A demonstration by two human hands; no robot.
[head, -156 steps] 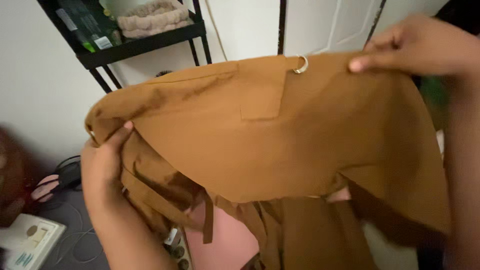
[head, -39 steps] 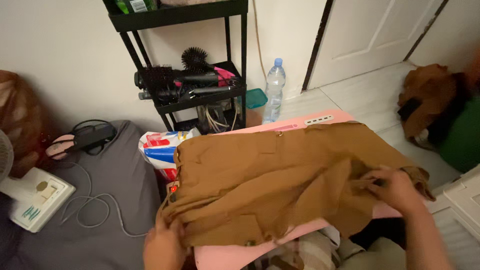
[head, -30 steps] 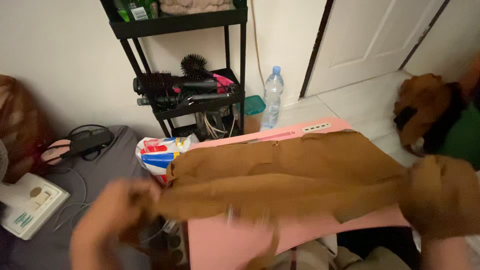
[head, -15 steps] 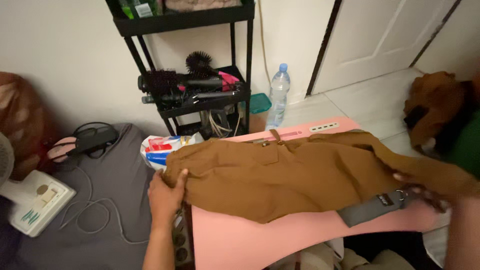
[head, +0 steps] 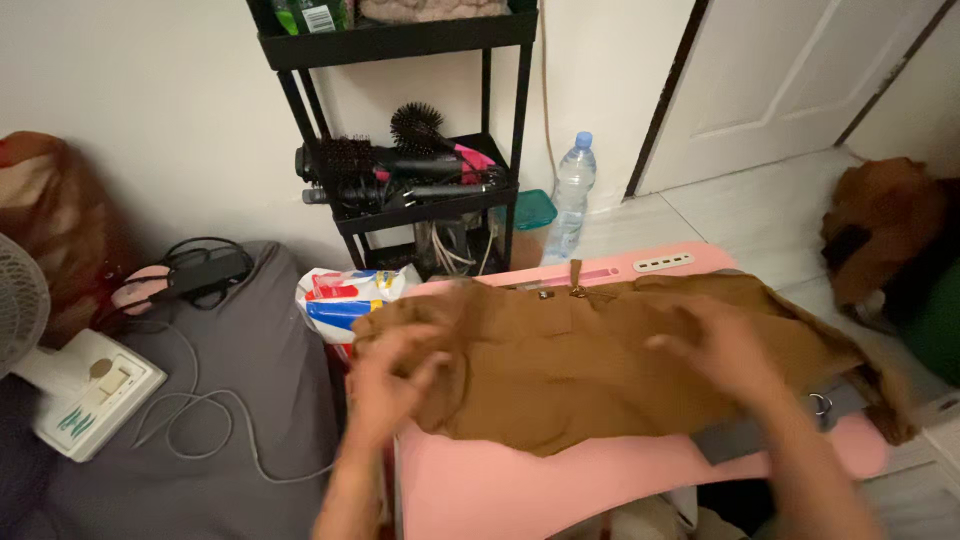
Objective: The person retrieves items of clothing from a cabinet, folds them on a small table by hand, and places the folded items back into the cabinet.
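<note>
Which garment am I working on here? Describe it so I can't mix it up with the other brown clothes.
Start at the pink table in front of the black shelf rack. Spread flat across it is the brown garment, with the left hand on its left end and the right hand over its right half. Unlike the crumpled brown bundle on the floor at right, it lies flat and has a metal ring.

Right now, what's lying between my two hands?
In the head view, only the brown garment spread on the pink table lies between left hand and right hand.
</note>
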